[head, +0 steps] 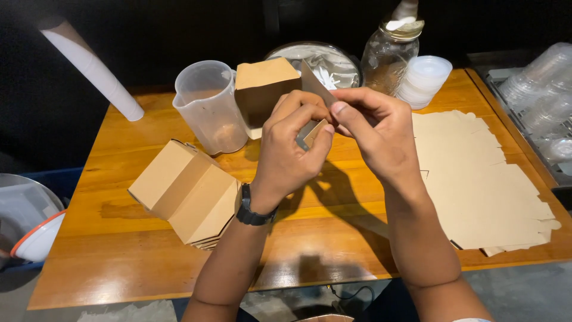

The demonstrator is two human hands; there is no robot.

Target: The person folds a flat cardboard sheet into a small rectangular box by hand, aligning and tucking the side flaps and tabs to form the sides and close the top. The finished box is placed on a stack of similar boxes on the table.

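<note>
One wooden table (149, 262), orange-brown and glossy, fills most of the view. On its right side lies one loose stack of flat kraft cardboard blanks (482, 179), matte tan with notched edges; how many sheets it holds cannot be told. To the left rests one bundle of folded cardboard boxes (185, 191), creased into slanted panels and nested together. Behind it stands one clear plastic measuring jug (208, 107), cloudy and tapering, with a spout. At the table's back edge there is one round metal bowl (333, 59), shiny, one glass jar (387, 53) with a brass-coloured lid, and one stack of translucent plastic lids (424, 80). One white roll of paper cups (92, 68) slants in from the upper left. In the middle, held above the table, is one half-formed kraft cardboard box (265, 89), open-sided and boxy. The left hand (292, 149), a black watch (253, 211) on its wrist, pinches a small flap of that box between thumb and curled fingers; the right hand (375, 128) grips the neighbouring flap, thumb pressing along its edge.
</note>
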